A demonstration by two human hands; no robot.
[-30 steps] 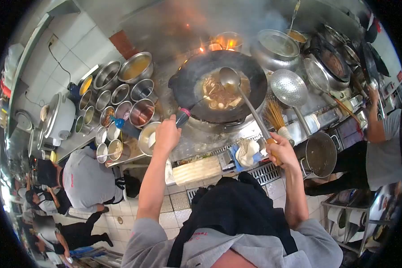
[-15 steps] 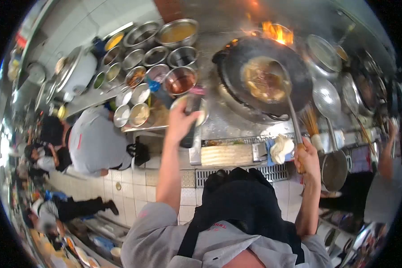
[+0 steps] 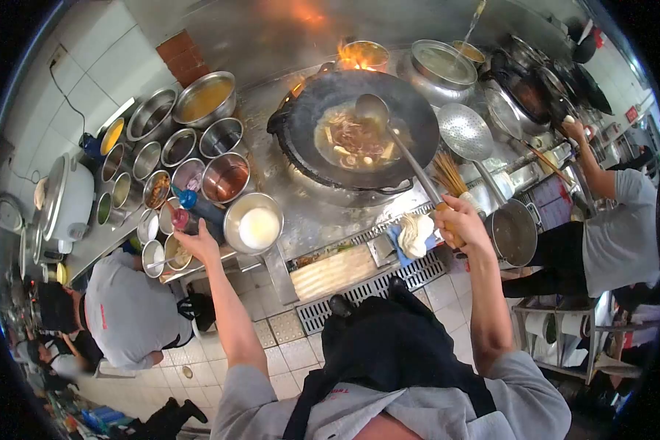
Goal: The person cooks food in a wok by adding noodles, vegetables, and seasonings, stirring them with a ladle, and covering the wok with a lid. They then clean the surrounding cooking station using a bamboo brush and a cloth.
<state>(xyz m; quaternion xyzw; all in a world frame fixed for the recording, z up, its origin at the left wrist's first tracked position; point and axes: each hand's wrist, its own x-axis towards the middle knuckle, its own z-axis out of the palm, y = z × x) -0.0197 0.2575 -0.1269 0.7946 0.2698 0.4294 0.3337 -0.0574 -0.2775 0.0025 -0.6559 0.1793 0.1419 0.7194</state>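
My right hand (image 3: pixel 463 224) is closed around the wooden handle of a long ladle (image 3: pixel 412 163). The ladle's bowl hangs over the far part of a black wok (image 3: pixel 308 143), which holds bubbling brown liquid with dark strips and pale pieces (image 3: pixel 356 136). At the left, my left hand (image 3: pixel 200 242) is wrapped round a dark bottle with a pinkish-red cap (image 3: pixel 179 218), among the seasoning containers. Close beside it stands another dark bottle with a blue cap (image 3: pixel 188 199). A metal bowl with white contents (image 3: pixel 259 228) sits just right of that hand.
Flames (image 3: pixel 356 57) rise behind the wok. Several metal pots (image 3: pixel 225 177) stand at the left. A perforated skimmer (image 3: pixel 465 132), a bamboo brush (image 3: pixel 449 172), a saucepan (image 3: pixel 513 233) and a cloth (image 3: pixel 416 235) lie at the right. Co-workers (image 3: pixel 136 308) are on both sides.
My left hand has carried the pink-capped bottle leftward from beside the wok to the seasoning containers, uncovering the white-filled bowl. The ladle stays over the wok. The view has turned.
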